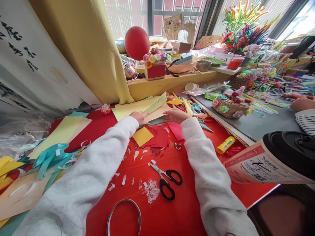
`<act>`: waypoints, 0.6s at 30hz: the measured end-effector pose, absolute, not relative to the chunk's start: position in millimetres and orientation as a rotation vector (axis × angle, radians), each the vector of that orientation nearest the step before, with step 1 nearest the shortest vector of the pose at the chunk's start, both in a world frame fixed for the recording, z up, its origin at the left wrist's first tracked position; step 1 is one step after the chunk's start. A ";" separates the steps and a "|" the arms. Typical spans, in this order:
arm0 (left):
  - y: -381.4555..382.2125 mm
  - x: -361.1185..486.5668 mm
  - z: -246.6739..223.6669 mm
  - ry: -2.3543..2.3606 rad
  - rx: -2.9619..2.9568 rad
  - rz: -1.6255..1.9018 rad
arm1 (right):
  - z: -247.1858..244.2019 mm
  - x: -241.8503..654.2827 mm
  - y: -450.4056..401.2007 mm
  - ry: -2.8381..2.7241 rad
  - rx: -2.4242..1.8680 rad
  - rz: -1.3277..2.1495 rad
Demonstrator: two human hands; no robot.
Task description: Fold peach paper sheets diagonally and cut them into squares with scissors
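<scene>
Both my arms reach forward over a red table (pixel 182 209) to a pile of coloured paper sheets (pixel 135 108). My left hand (pixel 139 118) lies at the near edge of the yellow and green sheets, its fingertips partly hidden. My right hand (pixel 176 115) is at the right side of the peach sheet (pixel 157 112), fingers stretched toward it. Just in front of the hands are a yellow square (pixel 142 136) and red paper pieces (pixel 161 137). Black-handled scissors (pixel 164 177) lie slightly open between my forearms, beside white paper scraps (pixel 152 190).
A tape ring (pixel 124 200) lies near the front edge. At right are a glue stick (pixel 225 145), a large lidded cup (pixel 265 160) and a woven basket with flowers (pixel 231 105). Another person's hand (pixel 304 103) shows at far right. A red balloon (pixel 137 43) stands behind.
</scene>
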State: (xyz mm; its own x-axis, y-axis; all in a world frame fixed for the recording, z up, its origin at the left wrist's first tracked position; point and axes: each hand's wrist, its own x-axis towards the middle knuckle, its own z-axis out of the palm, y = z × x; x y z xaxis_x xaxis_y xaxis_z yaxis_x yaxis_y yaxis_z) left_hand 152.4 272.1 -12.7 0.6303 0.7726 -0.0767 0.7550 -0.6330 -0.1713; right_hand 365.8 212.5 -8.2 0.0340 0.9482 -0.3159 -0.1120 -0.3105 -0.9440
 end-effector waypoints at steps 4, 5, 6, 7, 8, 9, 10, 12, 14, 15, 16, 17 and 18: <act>273.0 151.7 -12.7 -1.248 -2.730 0.242 | -3.0 362.5 211.6 -0.904 -1.380 1.377; 273.2 151.6 -12.6 -1.246 -2.730 0.249 | -2.3 361.7 211.5 -0.903 -1.381 1.370; 273.4 151.8 -12.6 -1.245 -2.730 0.255 | -1.6 360.9 211.4 -0.904 -1.380 1.366; 273.3 152.2 -12.8 -1.245 -2.729 0.260 | -0.9 360.3 211.2 -0.907 -1.376 1.363; 273.1 152.7 -13.2 -1.247 -2.728 0.264 | -0.1 359.7 211.0 -0.911 -1.369 1.360; 272.7 153.4 -13.9 -1.249 -2.725 0.264 | 0.7 359.4 210.8 -0.916 -1.362 1.355; 272.0 154.2 -14.9 -1.252 -2.720 0.261 | 1.7 359.2 210.5 -0.922 -1.355 1.351; 270.5 155.8 -17.2 -1.262 -2.703 0.246 | 4.2 359.4 209.9 -0.935 -1.348 1.346; 269.3 156.7 -19.2 -1.276 -2.683 0.230 | 7.0 360.3 208.9 -0.951 -1.360 1.355; 269.0 156.7 -19.8 -1.282 -2.675 0.225 | 8.2 360.7 208.4 -0.959 -1.372 1.363; 268.9 156.5 -20.0 -1.288 -2.670 0.219 | 9.1 361.2 207.8 -0.966 -1.385 1.373; 269.0 155.9 -19.7 -1.292 -2.668 0.213 | 9.5 361.5 207.2 -0.971 -1.400 1.384; 269.4 155.1 -19.0 -1.296 -2.668 0.206 | 9.4 361.6 206.7 -0.973 -1.416 1.397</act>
